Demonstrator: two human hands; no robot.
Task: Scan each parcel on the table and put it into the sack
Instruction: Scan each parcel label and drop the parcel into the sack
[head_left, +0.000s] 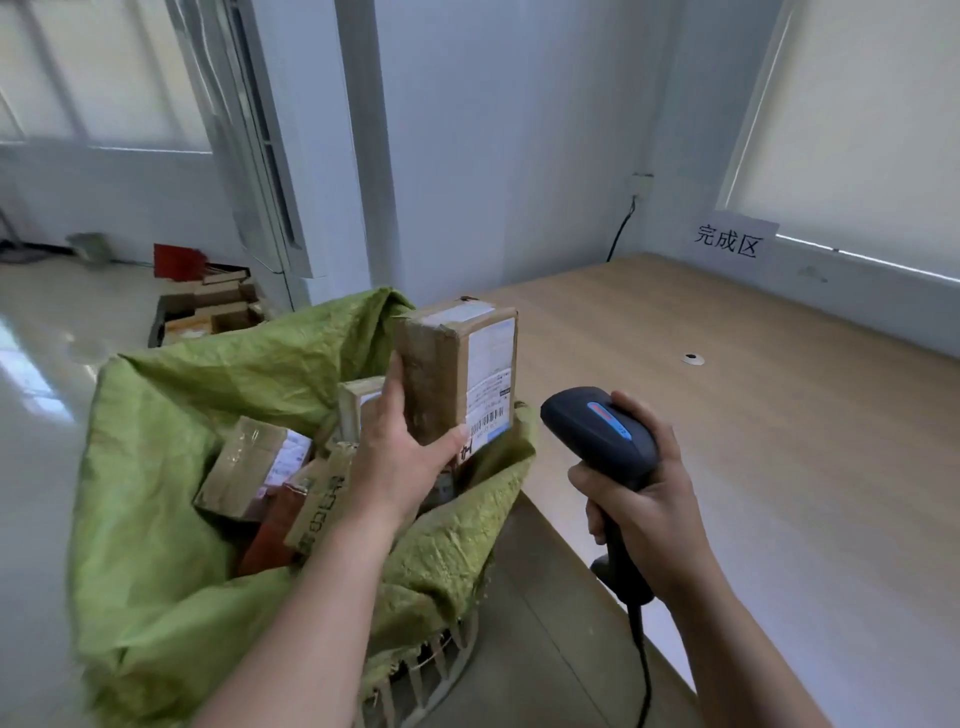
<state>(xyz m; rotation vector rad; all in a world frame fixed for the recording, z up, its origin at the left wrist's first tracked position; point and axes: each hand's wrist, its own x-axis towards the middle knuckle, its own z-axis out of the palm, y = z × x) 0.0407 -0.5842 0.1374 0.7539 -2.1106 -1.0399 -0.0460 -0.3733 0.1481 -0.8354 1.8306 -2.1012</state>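
My left hand (400, 457), at the centre of the frame, grasps a brown cardboard parcel (457, 374) standing upright on its short end, my fingers wrapped around its taped left side and my thumb pressed against its lower front corner. The parcel's white shipping label (491, 379), with a barcode near the bottom, faces to the right. I hold the parcel above the open mouth of a crumpled green woven sack (171, 519), which fills the lower left of the frame. Inside the sack lie several other cardboard parcels (260, 467), tilted and piled against one another. My right hand (644, 509), right of centre, is clenched around the handle of a dark handheld barcode scanner (597, 436); its head points left toward the label and sits just beside the parcel without touching it. A black cable (644, 670) hangs from the bottom of the handle toward the lower edge of the frame. The right half of the frame shows a light wooden table (753, 389), and the sack sits against its left edge. On the wall at the upper right, behind the table, is a white paper sign (730, 241) with three Chinese characters. In the upper left, on the glossy floor, sits a low stack of flat cartons (208, 312).
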